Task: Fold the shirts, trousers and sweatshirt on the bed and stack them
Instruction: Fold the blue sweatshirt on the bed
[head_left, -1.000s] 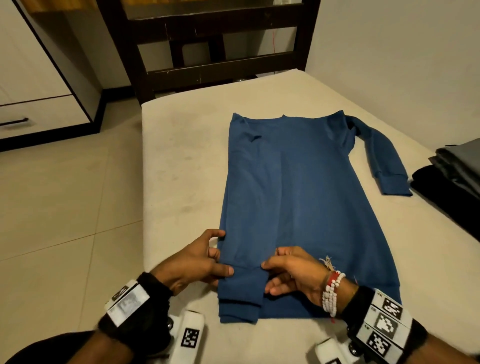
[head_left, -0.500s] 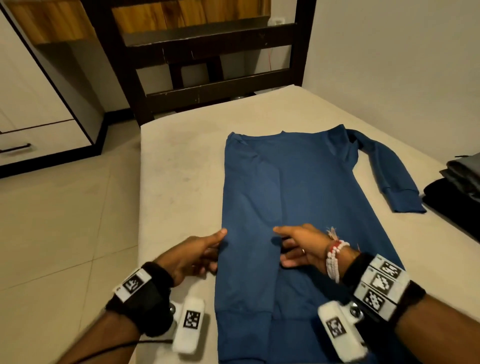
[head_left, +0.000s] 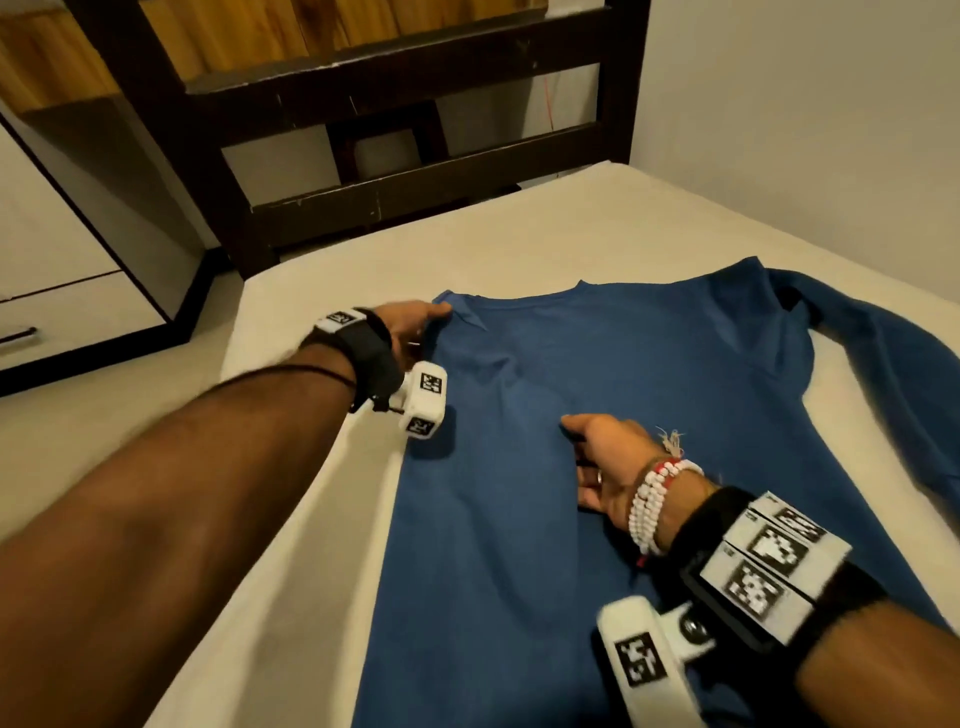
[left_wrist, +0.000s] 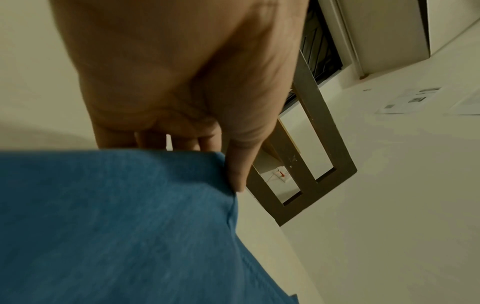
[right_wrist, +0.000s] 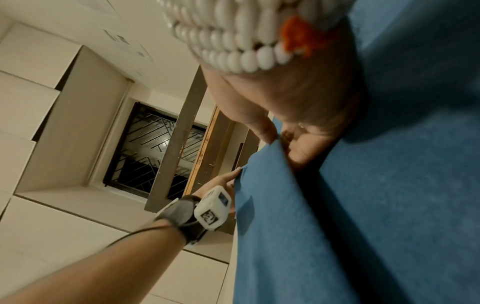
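Head view first: a blue sweatshirt (head_left: 649, 415) lies flat on the bed (head_left: 322, 519), neckline toward the dark headboard (head_left: 415, 171), one sleeve (head_left: 893, 364) trailing off to the right. The left side is folded in along a straight edge.

Left hand (head_left: 410, 325) is stretched far out to the top left corner of the sweatshirt, at the shoulder fold. Left wrist view gives the close look: thumb laid along the cloth's edge on top, fingers (left_wrist: 155, 139) straight and close together, going down behind the corner. So that corner sits between thumb and fingers, but how tight the hold is, I cannot tell, because the fingertips are hidden by the fabric.

Right hand (head_left: 608, 467) is nearer in, on the middle of the sweatshirt, just to the right of the folded-over panel. Right wrist view shows the thumb on top of a raised ridge of blue cloth, with the fingers (right_wrist: 301, 150) curled under that ridge: a pinch on the inner edge of the fold. A ring shows on one finger, and a white bead bracelet (head_left: 654, 499) with a red tuft sits on that wrist.

Both wrists carry black straps with white marker blocks. Left of the bed, past the left hand, a pale floor (head_left: 78, 441) and a white wardrobe (head_left: 52, 244) with a dark base.
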